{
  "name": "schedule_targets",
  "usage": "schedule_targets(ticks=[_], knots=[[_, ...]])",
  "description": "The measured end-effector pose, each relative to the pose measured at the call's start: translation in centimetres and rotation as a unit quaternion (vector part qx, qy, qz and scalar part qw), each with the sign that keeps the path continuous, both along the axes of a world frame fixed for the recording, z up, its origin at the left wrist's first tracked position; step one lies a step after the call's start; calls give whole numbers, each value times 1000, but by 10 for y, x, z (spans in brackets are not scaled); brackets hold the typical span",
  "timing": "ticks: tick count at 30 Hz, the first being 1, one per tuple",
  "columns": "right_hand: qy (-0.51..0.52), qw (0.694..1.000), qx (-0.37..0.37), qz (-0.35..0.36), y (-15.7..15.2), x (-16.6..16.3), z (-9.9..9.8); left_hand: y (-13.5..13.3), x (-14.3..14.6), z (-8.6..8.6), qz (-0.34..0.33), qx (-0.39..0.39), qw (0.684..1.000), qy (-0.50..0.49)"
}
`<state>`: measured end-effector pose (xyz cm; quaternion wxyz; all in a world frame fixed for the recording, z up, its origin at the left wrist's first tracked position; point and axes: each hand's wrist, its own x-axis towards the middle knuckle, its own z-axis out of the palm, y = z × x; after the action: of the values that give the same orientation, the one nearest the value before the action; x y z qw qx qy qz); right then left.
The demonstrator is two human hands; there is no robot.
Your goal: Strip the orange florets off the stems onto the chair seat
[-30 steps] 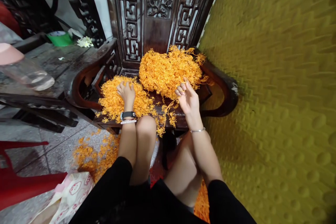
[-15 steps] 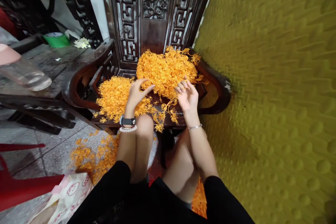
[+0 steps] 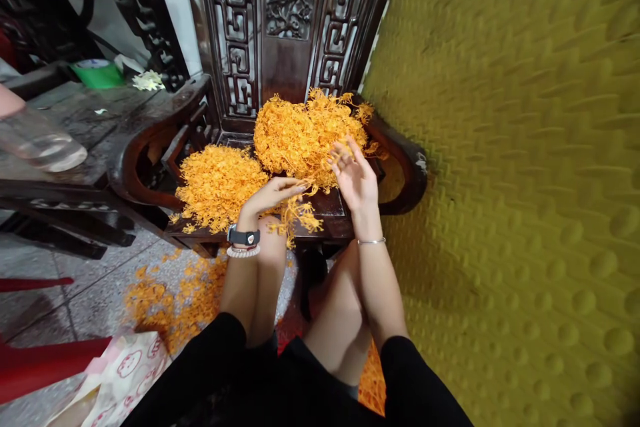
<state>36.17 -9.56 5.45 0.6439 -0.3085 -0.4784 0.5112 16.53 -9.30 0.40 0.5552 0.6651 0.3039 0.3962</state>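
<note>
My left hand [image 3: 274, 195], with a dark watch and bracelets at the wrist, is closed, its thumb and fingers pinched on a strand of orange artificial-looking flowers [image 3: 299, 215]. The strand hangs below the fingers over the front of a dark wooden seat [image 3: 325, 205]. My right hand [image 3: 356, 177] is raised palm up before the larger heap of orange flowers [image 3: 295, 137], fingers apart and holding nothing I can see. A smaller heap of orange blossoms [image 3: 217, 183] lies on the seat to the left of my left hand.
The chair's carved back [image 3: 289, 67] and curved armrests [image 3: 417, 180] surround the heaps. On the left side table stand green tape [image 3: 99, 75] and a clear container [image 3: 50, 143]. Orange petals [image 3: 185, 300] litter the floor by a printed bag [image 3: 130, 367]. A yellow textured surface [image 3: 510, 147] rises at right.
My left hand has moved right and lower, its fingers closing on the flower strand, which has shifted left. My right hand's fingers have straightened and spread.
</note>
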Motion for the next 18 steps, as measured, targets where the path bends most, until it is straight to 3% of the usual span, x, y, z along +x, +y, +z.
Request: schedule_targets(ticks=[5, 9, 14, 18], knots=[[-196, 975, -100, -40, 8, -8, -21, 5, 9, -2, 146, -79, 975, -151], [-213, 968, -93, 93, -1, -29, -27, 4, 14, 2, 199, -69, 955, -210], [-153, 948, -118, 253, -24, -44, -12, -1, 12, 3, 222, 17, 952, -210], [-203, 936, -96, 270, -29, -45, -9, 1, 12, -6, 239, 1, 952, -191]])
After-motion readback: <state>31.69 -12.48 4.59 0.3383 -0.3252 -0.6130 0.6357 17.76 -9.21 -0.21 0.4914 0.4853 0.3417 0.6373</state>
